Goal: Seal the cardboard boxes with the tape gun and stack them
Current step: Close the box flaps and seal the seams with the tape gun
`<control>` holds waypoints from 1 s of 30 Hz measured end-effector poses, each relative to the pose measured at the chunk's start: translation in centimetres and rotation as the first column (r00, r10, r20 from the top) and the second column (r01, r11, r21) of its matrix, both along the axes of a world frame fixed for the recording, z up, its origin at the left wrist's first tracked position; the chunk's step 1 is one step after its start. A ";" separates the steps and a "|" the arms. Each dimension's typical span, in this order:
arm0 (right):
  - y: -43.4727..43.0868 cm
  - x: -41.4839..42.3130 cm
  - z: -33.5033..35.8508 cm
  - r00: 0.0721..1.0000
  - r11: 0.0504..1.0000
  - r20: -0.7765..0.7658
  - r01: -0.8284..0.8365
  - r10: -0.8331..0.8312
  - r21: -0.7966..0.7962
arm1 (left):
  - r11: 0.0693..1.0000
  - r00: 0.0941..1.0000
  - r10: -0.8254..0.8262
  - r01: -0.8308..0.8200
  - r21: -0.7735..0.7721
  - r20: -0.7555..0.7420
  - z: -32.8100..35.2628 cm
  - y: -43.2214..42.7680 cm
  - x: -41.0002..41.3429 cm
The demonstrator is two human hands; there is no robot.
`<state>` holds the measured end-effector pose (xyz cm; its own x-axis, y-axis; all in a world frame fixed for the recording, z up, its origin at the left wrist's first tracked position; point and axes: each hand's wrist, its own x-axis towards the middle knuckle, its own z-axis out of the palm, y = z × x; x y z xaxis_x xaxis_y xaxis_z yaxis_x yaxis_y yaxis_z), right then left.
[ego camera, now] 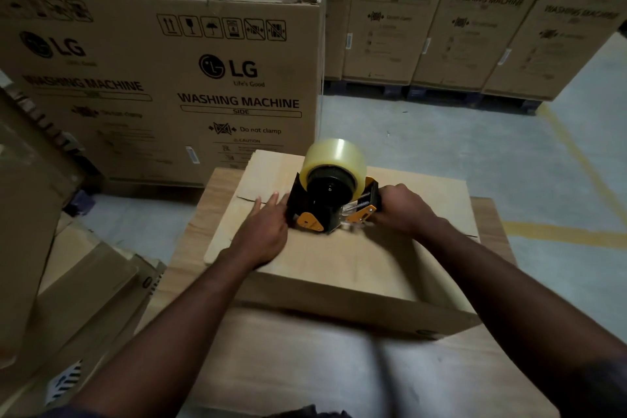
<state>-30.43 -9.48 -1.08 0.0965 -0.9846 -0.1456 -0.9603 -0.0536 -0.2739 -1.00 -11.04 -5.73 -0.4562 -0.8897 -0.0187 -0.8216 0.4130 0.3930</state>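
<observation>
A plain cardboard box [339, 268] lies on a wooden table [210, 332] in front of me, its top flaps closed. On the box's top stands a black and orange tape gun [334, 204] carrying a big roll of clear tape [334, 156]. My right hand [405, 209] grips the gun's handle on its right side. My left hand [266, 231] lies flat on the box top just left of the gun, fingers straight and touching the gun's edge.
Tall washing machine cartons [210, 78] stand stacked close behind the table, with more cartons [458, 27] on pallets at the back right. Flattened cardboard [84, 282] leans at the left. Grey floor with yellow lines [559, 231] runs to the right.
</observation>
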 end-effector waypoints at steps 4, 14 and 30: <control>0.0 -0.2 -0.1 1.000 1.000 0.024 -0.006 0.007 -0.015 | 0.999 0.999 0.036 -0.035 0.023 -0.018 1.6 1.1 -0.5; 2.2 -4.6 1.8 1.000 1.000 -0.021 0.011 -0.011 0.017 | 1.000 0.999 0.016 -0.016 0.022 0.031 0.1 0.2 -0.1; 4.7 -10.0 1.1 0.995 0.999 0.083 0.048 -0.048 0.005 | 0.999 0.978 0.053 -0.050 -0.021 0.200 -0.5 4.3 -9.3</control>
<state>-40.46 -4.73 0.01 0.0607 -0.9880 -0.1420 -0.9357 -0.0069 -0.3526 -10.33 -6.73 -6.25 -0.3982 -0.9128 -0.0911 -0.9033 0.3729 0.2120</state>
